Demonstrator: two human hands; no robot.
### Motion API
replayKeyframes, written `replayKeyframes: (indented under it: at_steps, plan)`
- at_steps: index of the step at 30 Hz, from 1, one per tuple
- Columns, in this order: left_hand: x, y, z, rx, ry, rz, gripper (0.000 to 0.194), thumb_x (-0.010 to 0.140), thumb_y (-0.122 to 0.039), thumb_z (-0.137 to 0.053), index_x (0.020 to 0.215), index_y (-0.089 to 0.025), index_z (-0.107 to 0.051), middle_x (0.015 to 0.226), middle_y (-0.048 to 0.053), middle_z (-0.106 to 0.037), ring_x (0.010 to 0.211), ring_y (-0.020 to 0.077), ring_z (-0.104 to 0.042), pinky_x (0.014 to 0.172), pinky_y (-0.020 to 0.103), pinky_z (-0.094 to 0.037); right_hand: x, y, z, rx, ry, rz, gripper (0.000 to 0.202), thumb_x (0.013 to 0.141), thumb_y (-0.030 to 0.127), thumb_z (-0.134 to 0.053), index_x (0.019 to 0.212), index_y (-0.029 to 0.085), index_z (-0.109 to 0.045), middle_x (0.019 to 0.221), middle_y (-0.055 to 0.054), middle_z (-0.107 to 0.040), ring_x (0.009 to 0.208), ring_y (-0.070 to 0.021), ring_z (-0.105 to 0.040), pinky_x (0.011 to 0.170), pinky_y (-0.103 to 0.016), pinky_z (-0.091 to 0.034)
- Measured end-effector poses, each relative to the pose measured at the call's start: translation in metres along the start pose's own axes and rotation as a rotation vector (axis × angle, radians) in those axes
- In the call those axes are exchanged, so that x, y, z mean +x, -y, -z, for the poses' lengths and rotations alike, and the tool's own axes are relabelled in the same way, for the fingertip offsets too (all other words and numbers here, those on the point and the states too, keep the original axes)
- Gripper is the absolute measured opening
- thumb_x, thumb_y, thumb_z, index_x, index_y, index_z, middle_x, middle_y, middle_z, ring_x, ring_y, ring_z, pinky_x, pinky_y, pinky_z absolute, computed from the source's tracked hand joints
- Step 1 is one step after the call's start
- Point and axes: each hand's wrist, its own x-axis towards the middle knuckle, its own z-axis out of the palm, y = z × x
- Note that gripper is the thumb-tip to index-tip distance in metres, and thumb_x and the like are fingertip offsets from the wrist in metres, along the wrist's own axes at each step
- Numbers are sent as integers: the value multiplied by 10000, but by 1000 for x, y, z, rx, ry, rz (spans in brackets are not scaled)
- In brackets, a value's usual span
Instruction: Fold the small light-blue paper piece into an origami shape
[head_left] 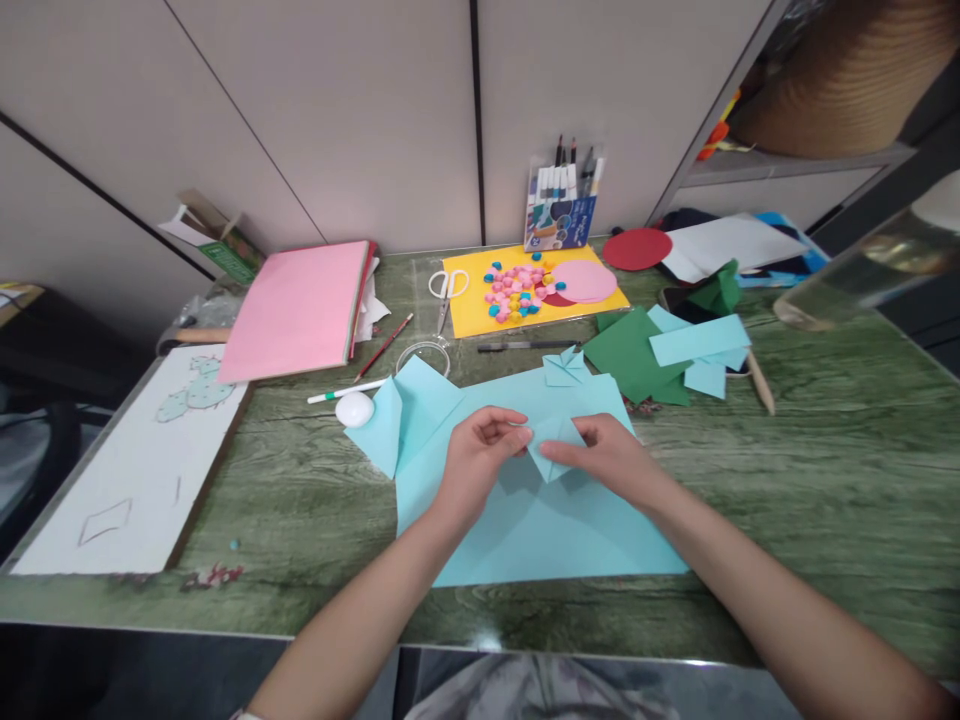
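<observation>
Now, folded paper [553,458] in both hands [480,450] [611,455], room past blue sheet's [540,535] right edge.

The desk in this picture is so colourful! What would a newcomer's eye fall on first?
Probably the middle, where the left hand and right hand hold a small folded blue paper over a large light-blue sheet. Next, perhaps, the pink, blue and yellow pieces clustered on the yellow sheet farther back, with a big pink sheet to their left.
</observation>
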Motion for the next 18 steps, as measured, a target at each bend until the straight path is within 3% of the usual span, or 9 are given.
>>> replayKeyframes:
  at_steps: [6,10,15,18]
  plan:
    - [2,-6,2,159,107,21,162,669,-235,-703,791,-156,-630,624,-16,-598,559,88,-558,572,210,-437,0,3,7,-246,3,5,393,703,491,-603,532,167,-459,518,52,-310,510,-86,-283,466,-225,-218]
    - [0,-10,2,211,146,16,209,666,-255,-710,820,-161,-605,559,-26,-584,538,110,-582,544,218,-440,1,3,10,-223,-29,2,419,689,488,-617,497,172,-420,500,57,-270,498,-82,-261,450,-228,-189]
    - [0,-11,2,123,77,-29,221,655,-255,-720,818,-169,-598,520,-47,-568,527,111,-584,560,224,-448,1,2,7,25,76,-31,302,683,447,-641,618,157,-588,566,17,-526,534,-116,-452,495,-235,-343]
    - [1,-9,2,69,60,-20,215,653,-251,-720,809,-170,-597,514,-53,-568,512,106,-576,560,225,-444,1,2,4,40,79,-18,287,684,430,-648,631,151,-609,619,-11,-605,588,-140,-527,562,-254,-405]
